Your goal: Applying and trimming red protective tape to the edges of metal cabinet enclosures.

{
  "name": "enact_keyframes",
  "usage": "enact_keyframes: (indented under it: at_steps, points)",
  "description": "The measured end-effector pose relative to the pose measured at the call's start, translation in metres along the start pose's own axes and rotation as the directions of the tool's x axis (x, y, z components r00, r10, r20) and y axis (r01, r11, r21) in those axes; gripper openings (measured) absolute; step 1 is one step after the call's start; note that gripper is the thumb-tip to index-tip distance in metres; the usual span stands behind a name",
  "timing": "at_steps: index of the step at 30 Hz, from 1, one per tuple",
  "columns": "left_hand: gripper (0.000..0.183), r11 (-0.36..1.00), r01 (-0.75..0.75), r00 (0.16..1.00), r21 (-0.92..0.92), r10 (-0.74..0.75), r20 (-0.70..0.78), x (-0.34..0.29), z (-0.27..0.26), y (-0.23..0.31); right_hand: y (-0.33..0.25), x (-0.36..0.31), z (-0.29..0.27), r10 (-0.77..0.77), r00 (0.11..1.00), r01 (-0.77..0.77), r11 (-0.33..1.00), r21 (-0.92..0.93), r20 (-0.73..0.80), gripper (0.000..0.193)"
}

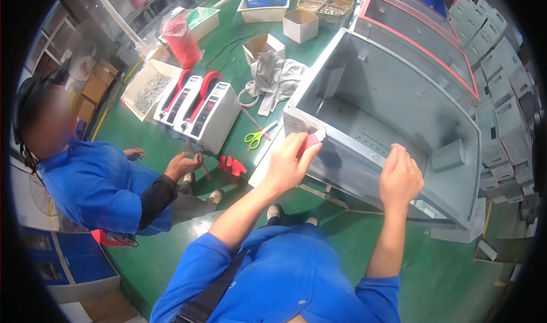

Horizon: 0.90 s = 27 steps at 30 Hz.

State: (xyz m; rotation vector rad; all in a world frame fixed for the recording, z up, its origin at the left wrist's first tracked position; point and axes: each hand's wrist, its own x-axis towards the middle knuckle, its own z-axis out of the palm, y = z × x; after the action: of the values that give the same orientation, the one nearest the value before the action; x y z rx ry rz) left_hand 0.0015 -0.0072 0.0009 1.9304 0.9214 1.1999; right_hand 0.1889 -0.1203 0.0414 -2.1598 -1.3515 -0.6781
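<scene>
A large grey metal cabinet (364, 109) lies on its back in front of me, its hollow side facing up. My left hand (288, 166) is at the cabinet's near left corner, thumb and fingers pinching a short piece of red tape (312, 141). Just past the tape, a small pale flap touches or overlaps the rim. Over the near rim, farther right, is my right hand (400, 177), its fingers bent and pressed together. Whether it holds anything is hidden.
Left of the cabinet stand two white tape dispensers (208, 118) with red rolls. Near them lie green-handled scissors (260, 136), a grey cloth (276, 78) and a bin of small metal parts (149, 92). A co-worker (97, 180) in blue stands at left. Red-edged panels (419, 38) stand behind.
</scene>
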Motion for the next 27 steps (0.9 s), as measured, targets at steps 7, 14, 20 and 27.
enact_keyframes:
  at_steps: [7,14,20,27]
  points:
    - [0.023,0.993,0.010,1.000,0.116,-0.012,0.012,0.005,-0.010,0.007,-0.002,0.001,-0.002,0.002,1.000,-0.002,1.000,-0.007,-0.003,0.014]
    - [0.021,0.992,-0.112,0.994,0.061,0.110,0.028,-0.003,-0.004,-0.002,-0.002,0.001,0.000,-0.002,1.000,0.002,1.000,-0.002,-0.017,0.014]
    - [0.023,0.989,-0.113,0.970,-0.095,0.089,-0.226,0.007,-0.031,-0.038,-0.005,0.002,-0.005,0.028,0.999,-0.027,0.999,-0.026,0.025,0.014]
    - [0.041,0.881,-0.468,0.881,0.071,0.459,0.112,0.008,-0.004,-0.028,-0.004,0.000,-0.001,0.027,1.000,-0.027,1.000,-0.003,0.015,0.015]
